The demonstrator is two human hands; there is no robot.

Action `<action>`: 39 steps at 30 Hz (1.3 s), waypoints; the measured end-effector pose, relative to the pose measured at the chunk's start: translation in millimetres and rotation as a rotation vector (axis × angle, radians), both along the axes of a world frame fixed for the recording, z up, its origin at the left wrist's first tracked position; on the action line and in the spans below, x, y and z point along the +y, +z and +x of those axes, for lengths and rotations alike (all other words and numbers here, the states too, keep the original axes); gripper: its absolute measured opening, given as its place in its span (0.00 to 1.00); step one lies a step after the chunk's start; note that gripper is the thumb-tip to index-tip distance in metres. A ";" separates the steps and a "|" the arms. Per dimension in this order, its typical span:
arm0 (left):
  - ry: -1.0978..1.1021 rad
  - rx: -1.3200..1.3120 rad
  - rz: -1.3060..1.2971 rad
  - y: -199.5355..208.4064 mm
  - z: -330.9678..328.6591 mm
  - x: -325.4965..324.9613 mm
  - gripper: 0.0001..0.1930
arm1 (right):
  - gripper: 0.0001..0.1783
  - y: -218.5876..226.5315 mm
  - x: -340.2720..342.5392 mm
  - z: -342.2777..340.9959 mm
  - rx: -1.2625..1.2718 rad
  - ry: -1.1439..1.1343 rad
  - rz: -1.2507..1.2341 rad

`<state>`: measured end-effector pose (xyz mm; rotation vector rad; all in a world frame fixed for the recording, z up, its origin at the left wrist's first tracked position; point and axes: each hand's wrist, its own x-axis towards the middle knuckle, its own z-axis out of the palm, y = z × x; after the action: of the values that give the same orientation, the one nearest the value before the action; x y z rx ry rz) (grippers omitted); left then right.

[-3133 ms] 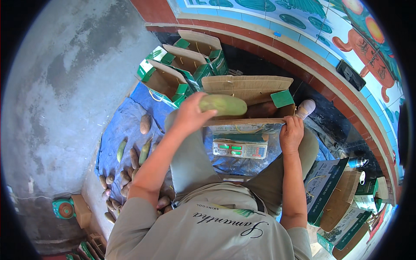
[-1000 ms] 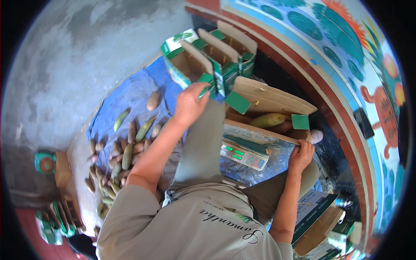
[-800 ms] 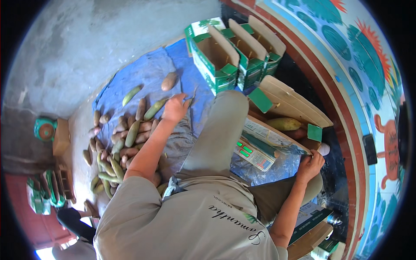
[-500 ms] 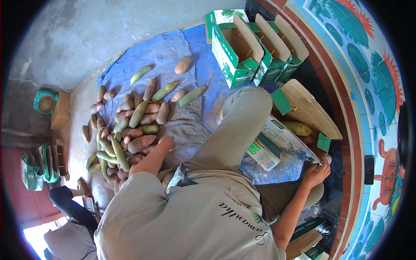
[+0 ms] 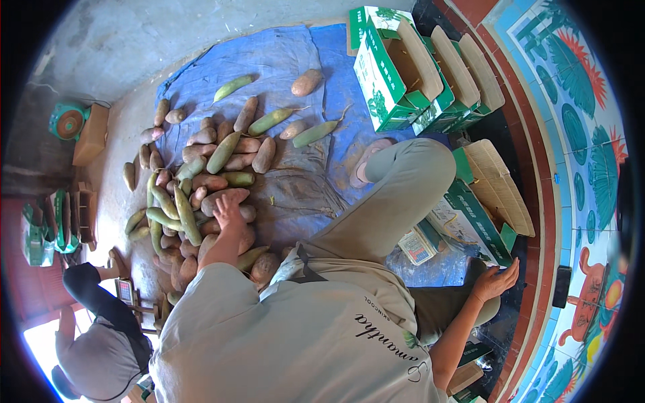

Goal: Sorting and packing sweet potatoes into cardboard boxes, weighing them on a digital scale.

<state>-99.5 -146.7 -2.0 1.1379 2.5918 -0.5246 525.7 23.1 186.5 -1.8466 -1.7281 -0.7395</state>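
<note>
My left hand (image 5: 228, 213) lies with its fingers spread over a large reddish-brown sweet potato (image 5: 224, 199). Around it is a heap of similar roots and long green radishes (image 5: 187, 216). At the right, my right hand (image 5: 496, 281) is half curled, fingers apart, by the near corner of an open green-and-white carton (image 5: 470, 221); whether it touches the carton I cannot tell. The carton stands past my bent knee with its brown flap (image 5: 500, 181) raised. Little of its inside shows. A small scale with a keypad (image 5: 418, 246) sits beside it.
Several open cartons (image 5: 403, 74) stand in a row at the far right. The blue tarp (image 5: 269, 50) carries scattered radishes. A green fan (image 5: 68, 122) and a brown box (image 5: 91, 138) stand far left. Another person (image 5: 104, 352) sits at the lower left, near a second scale (image 5: 125, 290).
My left hand has moved left from the heap's edge onto the sweet potato. My right hand's fingers have spread at the carton corner, and the radish inside the carton no longer shows. The view has shifted.
</note>
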 end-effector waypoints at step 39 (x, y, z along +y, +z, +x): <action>0.439 -0.166 -0.337 17.6 -35.5 48.2 0.55 | 0.33 -2.9 2.8 -8.0 -0.032 -0.006 -0.022</action>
<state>-135.0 -98.5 15.6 0.4648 2.3846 -0.6911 517.7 25.9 183.6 -1.8647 -1.7576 -0.7591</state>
